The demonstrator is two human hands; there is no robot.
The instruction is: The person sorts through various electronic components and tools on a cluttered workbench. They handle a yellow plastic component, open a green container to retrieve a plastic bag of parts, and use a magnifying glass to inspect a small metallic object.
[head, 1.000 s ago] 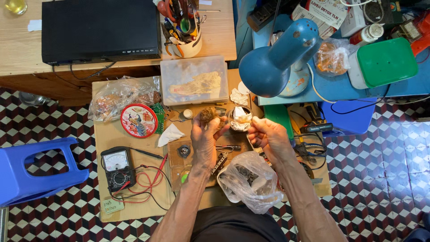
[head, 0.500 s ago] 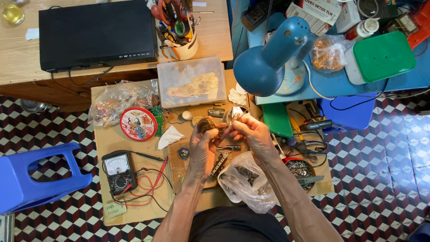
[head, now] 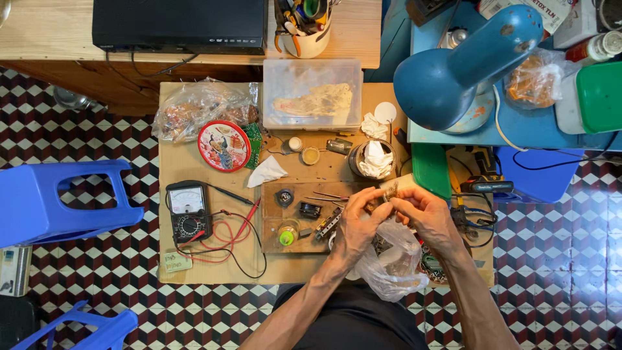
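Far out to the left of both hands lies a black analog multimeter [head: 188,212], its red and black leads [head: 228,228] looping toward the wooden work board [head: 295,185]. Nearer, just left of the left hand [head: 358,223], a small green-topped jar [head: 287,234] and a dark rectangular part [head: 311,209] sit on that board.

The left hand is curled narrow, its fingertips [head: 370,202] pinched on a small metal part [head: 389,192] held between the two hands above the board's right edge. The part is too small to make out in detail; its long axis seems to run from the fingers up and away from the person, tilted slightly right.

The right hand [head: 422,217] meets it from the other side, fingers likewise drawn close on the same piece, knuckles touching those of the left. Below both wrists lies a crumpled clear plastic bag [head: 394,267]. Beyond the fingertips stands a tin with wadded tissue [head: 376,159]; up and to the right looms a blue desk lamp [head: 453,71].
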